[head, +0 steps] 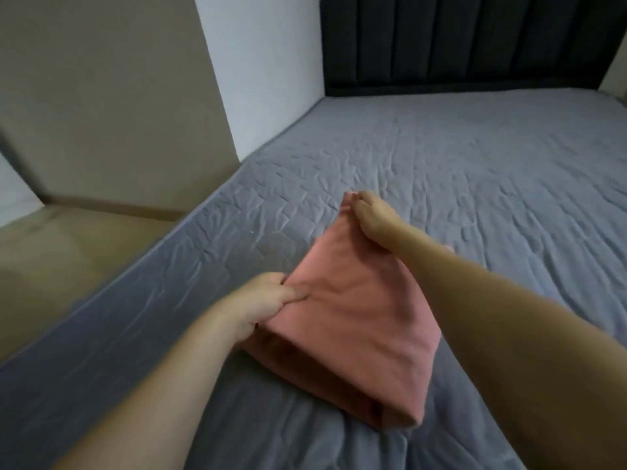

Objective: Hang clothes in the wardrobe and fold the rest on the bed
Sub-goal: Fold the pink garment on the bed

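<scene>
Pink folded cloth garment (353, 320) lies on the grey quilted bed (475, 171); left hand (261, 300) pinches its near-left edge, right hand (373, 215) pinches its far corner. Dark padded headboard (475, 42) behind, beige floor (68, 259) left.

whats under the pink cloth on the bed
The folded pink cloth lies on the grey bedspread. The left hand grips its near-left edge, the right hand its far corner. Anything tucked beneath or inside the folds is hidden.
</scene>
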Demonstrator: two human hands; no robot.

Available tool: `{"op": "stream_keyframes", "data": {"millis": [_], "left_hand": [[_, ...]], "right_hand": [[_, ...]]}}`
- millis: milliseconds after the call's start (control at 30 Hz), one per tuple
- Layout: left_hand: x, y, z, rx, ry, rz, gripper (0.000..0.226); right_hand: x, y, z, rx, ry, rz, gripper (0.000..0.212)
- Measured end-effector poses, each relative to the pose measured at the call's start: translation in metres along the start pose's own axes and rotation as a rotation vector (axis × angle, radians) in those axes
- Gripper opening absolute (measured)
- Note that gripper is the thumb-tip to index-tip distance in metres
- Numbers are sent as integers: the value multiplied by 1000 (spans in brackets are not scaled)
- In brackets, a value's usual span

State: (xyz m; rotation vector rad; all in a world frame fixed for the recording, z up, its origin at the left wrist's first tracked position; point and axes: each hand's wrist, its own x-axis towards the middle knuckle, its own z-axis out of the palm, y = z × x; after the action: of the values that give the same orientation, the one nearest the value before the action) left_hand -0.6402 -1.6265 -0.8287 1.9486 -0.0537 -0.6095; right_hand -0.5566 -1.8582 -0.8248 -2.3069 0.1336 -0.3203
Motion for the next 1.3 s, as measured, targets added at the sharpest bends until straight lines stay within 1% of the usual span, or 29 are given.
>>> {"op": "stream_keyframes", "data": {"millis": [33,100,133,200,333,400,500,567,633,700,767,867,967,1033,1067,1100,1133,1167,1200,1233,1267,1300], "left_hand": [[6,-15,-8,134,53,-18,14],[19,-43,-16,415,126,-69,14],[26,-55,-17,484,142,-107,17],[37,-72,-17,511,165,-140,27],[46,-86,-21,532,253,-85,32],[42,-91,-20,608,229,-80,36],[40,-89,-19,721,215,-109,42],[40,-83,-21,745,213,-143,46],[40,-79,-18,783,209,-113,53],[32,-78,-15,869,251,-21,55],[25,-84,-14,922,307,6,59],[18,-89,-10,1024,319,-47,65],[11,-78,-6,1111,269,-101,60],[4,-67,-6,1182,293,-100,55],[-1,-62,-6,1215,347,-76,50],[-8,-57,-4,1251,435,-30,45],[-13,-54,2,1257,561,106,39],[-19,-49,13,1209,651,294,35],[-24,-45,29,1079,661,490,35],[-28,-41,48,932,584,619,40],[-30,-37,67,793,458,648,50],[-31,-37,83,730,338,593,62]], "right_hand": [[6,1,20,-116,-48,-42,23],[10,9,55,-286,-132,-95,18],[11,14,70,-348,-162,-104,16],[14,18,89,-426,-180,-123,17],[28,14,102,-478,-135,-175,30],[33,14,102,-489,-200,-155,34],[39,15,87,-444,-309,-34,44],[43,19,72,-441,-403,29,39],[43,25,56,-431,-507,96,38],[39,28,42,-455,-560,130,43],[33,31,39,-549,-522,85,52],[12,39,51,-668,-358,-19,54],[-5,40,52,-708,-242,-53,53],[-4,31,36,-798,-133,-105,49],[-4,28,27,-847,-94,-136,50],[-6,26,20,-868,-70,-153,52],[-9,27,15,-866,-73,-147,55],[-13,29,11,-845,-110,-118,57],[-19,32,9,-806,-175,-74,60],[-24,38,8,-751,-258,-15,61],[-30,43,8,-692,-338,38,62],[-34,49,11,-653,-391,72,62]]}}
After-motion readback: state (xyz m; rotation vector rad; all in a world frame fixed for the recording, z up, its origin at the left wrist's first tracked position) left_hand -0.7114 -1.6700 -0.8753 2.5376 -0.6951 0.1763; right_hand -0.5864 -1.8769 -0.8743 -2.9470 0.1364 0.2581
